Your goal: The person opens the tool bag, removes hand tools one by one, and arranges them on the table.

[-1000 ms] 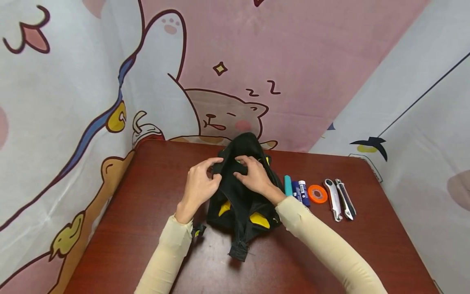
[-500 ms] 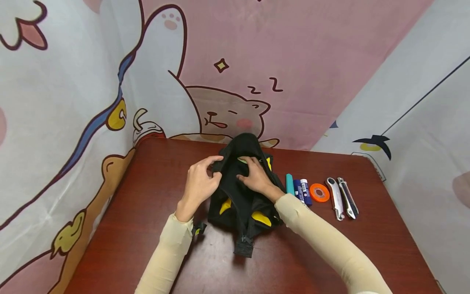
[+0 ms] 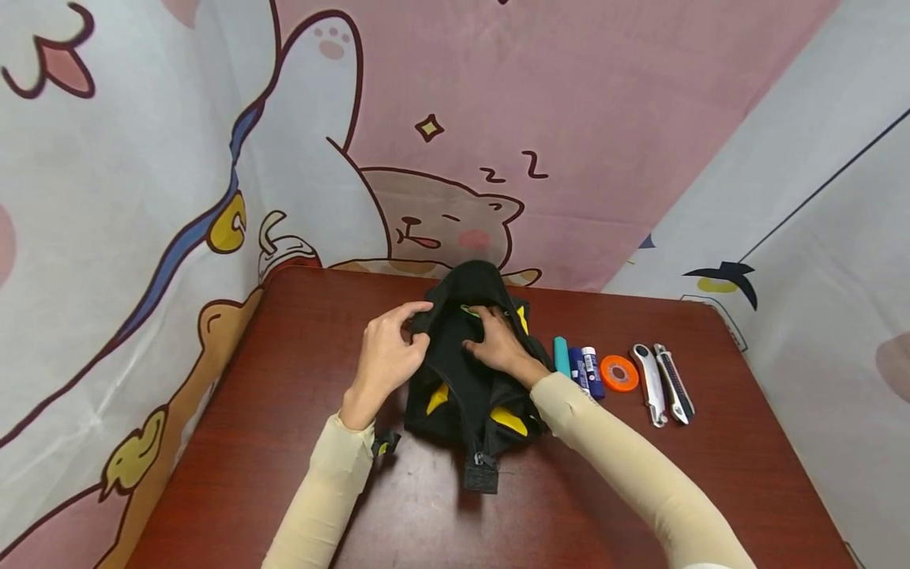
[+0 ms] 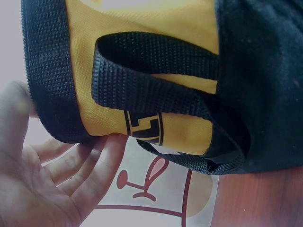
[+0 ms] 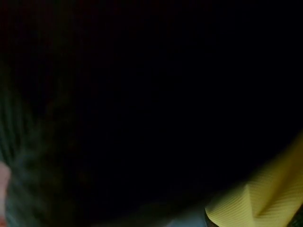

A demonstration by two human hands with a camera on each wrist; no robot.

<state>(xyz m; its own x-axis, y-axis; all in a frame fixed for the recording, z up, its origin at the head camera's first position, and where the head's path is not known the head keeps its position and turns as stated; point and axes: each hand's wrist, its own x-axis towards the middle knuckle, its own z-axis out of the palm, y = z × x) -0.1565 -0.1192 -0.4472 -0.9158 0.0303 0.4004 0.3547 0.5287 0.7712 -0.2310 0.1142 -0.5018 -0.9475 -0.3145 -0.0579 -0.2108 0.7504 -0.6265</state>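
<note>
In the head view a black and yellow fabric bag (image 3: 455,395) stands on the table, its mouth gaping toward me. My left hand (image 3: 389,359) grips the bag's left rim; in the left wrist view its fingers (image 4: 102,165) lie against the bag's underside near the zip edge. Inside the mouth is my right hand (image 3: 500,344), thumb and forefinger spread apart, the other fingers partly hidden. A small green thing (image 3: 469,310) shows by its fingertips; its kind is unclear. The right wrist view is mostly dark, with some yellow fabric (image 5: 265,194) at the lower right.
Right of the bag lie a teal stick (image 3: 562,356), two blue-and-white tubes (image 3: 592,371), an orange roll of tape (image 3: 618,373) and two utility knives (image 3: 648,385). A small black piece (image 3: 385,445) shows beside my left wrist. Printed cloth hangs behind the table.
My right hand has shifted slightly right and down inside the bag. The strap end at the bag's front has swung a little to the right. My left hand has stayed in place.
</note>
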